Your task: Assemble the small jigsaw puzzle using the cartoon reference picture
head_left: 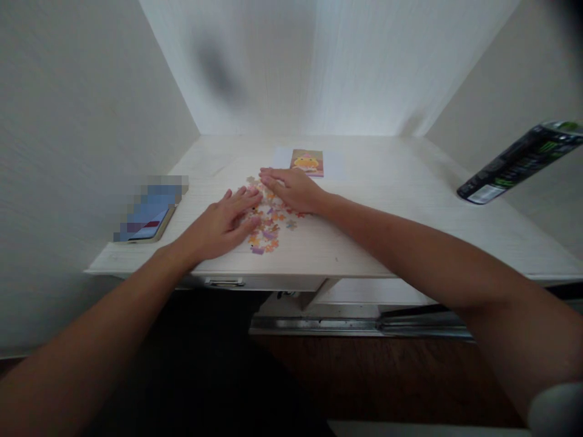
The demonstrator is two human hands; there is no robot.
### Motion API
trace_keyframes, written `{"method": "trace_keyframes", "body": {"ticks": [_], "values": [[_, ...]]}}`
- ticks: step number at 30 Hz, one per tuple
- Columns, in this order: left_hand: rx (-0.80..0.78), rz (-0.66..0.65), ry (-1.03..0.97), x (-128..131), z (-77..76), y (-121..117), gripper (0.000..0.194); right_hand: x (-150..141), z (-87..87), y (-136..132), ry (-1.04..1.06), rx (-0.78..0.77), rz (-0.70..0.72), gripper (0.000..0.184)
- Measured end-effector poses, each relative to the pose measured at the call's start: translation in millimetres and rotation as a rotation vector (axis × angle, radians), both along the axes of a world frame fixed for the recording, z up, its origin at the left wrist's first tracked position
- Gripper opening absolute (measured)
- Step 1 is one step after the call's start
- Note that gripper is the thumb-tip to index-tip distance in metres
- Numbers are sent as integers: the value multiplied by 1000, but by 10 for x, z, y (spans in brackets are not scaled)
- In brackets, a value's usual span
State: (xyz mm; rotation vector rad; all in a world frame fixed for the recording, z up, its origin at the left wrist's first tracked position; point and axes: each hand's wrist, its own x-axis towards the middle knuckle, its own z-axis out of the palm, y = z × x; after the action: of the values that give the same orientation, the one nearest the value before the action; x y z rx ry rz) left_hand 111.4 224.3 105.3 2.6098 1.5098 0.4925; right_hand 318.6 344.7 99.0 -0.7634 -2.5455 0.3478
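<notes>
the left hand, fingers apart, and right hand, fingers mostly together, touch the puzzle bits mid-desk. soft, flat hands should keep bits from the near edge.

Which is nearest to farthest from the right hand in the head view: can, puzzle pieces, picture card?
From the right hand:
1. Puzzle pieces: at the hand, spread below and to its left.
2. Picture card: just beyond the hand.
3. Can: well off to the right.
</notes>
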Motion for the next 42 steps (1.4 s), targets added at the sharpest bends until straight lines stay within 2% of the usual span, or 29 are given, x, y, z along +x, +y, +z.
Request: {"method": "trace_keyframes", "body": {"ticks": [3,7,9,12,15,18,23,29,32,34,37,39,42], "values": [[31,36,-14,19,11,244,63,55,67,-77,-63,-30,-79,72],[-141,16,100,-34,10,582,65,53,72,-400,-332,-104,-63,108],[-200,-10,156,-65,10,667,64,0,49,-592,-371,-133,-74,115],[-190,-28,204,-95,11,676,61,-82,27,-770,-380,-113,-75,120],[-157,-31,179,-136,8,605,62,-94,33,-732,-393,-102,-41,113],[-159,-12,157,-207,-2,507,63,-28,40,-554,-420,-107,2,102],[-204,-14,244,-275,-2,279,71,68,17,-347,-437,-75,11,87],[-216,13,336,-220,43,39,78,34,-4,-324,-417,-54,7,94],[-252,46,268,-228,65,45,74,62,-3,-195,-352,-50,32,88],[-258,73,212,-252,63,90,70,108,0,-67,-280,-30,7,78],[-245,86,190,-283,33,172,65,179,10,89,-307,31,-13,60],[-229,90,197,-287,12,215,61,208,22,130,-312,30,-1,50],[-201,95,185,-278,1,249,61,227,47,126,-301,13,12,48]]}}
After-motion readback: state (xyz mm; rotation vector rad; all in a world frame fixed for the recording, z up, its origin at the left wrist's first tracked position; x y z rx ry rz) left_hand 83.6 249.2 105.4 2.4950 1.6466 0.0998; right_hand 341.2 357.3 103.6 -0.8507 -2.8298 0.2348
